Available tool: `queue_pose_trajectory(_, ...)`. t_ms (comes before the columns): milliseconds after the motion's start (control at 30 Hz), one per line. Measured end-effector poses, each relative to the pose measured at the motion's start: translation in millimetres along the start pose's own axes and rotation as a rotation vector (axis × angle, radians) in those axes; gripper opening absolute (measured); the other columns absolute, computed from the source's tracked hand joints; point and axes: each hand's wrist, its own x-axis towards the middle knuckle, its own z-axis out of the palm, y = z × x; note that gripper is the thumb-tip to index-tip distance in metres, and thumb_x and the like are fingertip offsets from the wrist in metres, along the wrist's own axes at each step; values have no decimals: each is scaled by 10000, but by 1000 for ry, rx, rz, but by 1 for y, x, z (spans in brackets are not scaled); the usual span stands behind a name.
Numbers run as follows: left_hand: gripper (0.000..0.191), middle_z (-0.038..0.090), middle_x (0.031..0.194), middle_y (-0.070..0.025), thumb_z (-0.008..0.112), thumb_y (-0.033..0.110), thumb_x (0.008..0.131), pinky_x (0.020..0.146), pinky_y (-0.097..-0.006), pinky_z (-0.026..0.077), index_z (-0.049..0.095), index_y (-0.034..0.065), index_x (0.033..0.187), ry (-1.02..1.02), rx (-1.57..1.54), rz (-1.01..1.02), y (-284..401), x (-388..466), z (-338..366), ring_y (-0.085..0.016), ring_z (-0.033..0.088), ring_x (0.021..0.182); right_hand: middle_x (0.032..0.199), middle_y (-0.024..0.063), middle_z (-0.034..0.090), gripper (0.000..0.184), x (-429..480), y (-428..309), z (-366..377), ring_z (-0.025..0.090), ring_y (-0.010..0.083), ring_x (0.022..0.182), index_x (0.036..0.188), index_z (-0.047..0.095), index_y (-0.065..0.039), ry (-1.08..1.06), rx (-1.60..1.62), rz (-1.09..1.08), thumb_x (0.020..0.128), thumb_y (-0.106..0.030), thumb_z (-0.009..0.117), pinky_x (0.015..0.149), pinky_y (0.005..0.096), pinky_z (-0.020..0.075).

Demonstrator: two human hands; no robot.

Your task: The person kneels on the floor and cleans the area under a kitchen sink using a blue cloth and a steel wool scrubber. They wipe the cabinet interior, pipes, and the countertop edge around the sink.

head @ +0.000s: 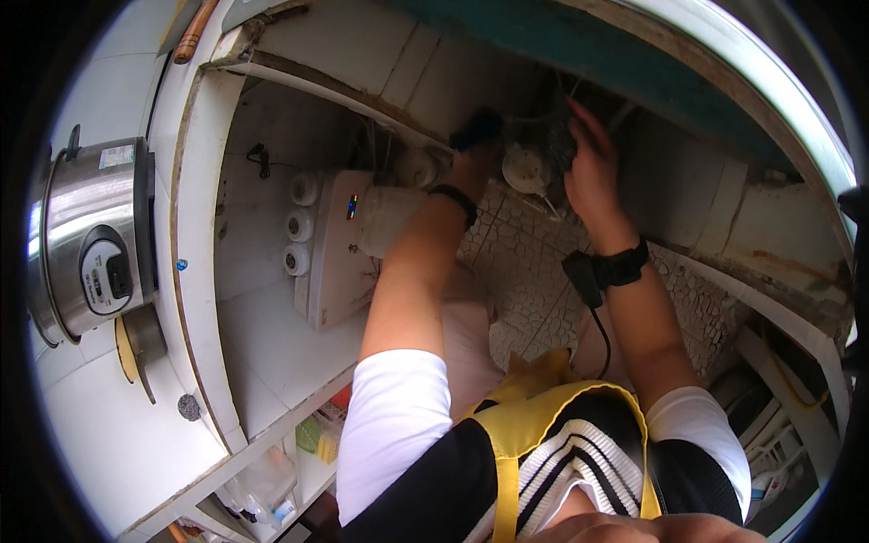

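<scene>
Both hands reach into the shaded space under a counter. My left hand (474, 159) is at a dark bundle (478, 129), perhaps cloth, which hides its fingers; its grip is not clear. My right hand (596, 166) holds a grey steel-wool scourer (561, 146) against its palm, fingers extended upward. Between the hands is a round whitish plastic fitting (525, 170), near thin pale tubing (536, 119). A black band (456, 201) circles my left wrist. A black strap with a cabled device (597, 277) is on my right wrist.
Left of my arm stands a white water purifier (339, 258) with round caps and lit indicators. A steel rice cooker (95, 237), a knife (129, 349) and another scourer (189, 407) are on the counter. A tiled wall edge (747, 271) borders the right; patterned tiles (543, 292) cover the floor.
</scene>
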Motion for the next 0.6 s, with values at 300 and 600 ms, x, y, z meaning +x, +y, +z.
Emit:
queue_pose_trajectory(300, 548, 592, 1347, -91, 637, 151, 889, 1049, -392, 432, 492, 133, 1417, -152, 87, -66, -21, -55, -87, -253, 572, 1224, 1487, 103, 502, 344, -1, -2, 12, 396, 238, 1409, 1344, 628, -94, 101, 24, 32, 1012, -127, 544, 1167, 349, 283)
queue_pose_trajectory(600, 536, 574, 1356, -176, 606, 32, 873, 948, -385, 520, 473, 33, 1392, 293, -16, -40, -25, -80, -57, -321, 605, 1192, 1427, 107, 555, 332, 2, 19, 33, 457, 229, 1351, 1321, 648, -97, 85, 22, 47, 999, -120, 571, 1127, 336, 337)
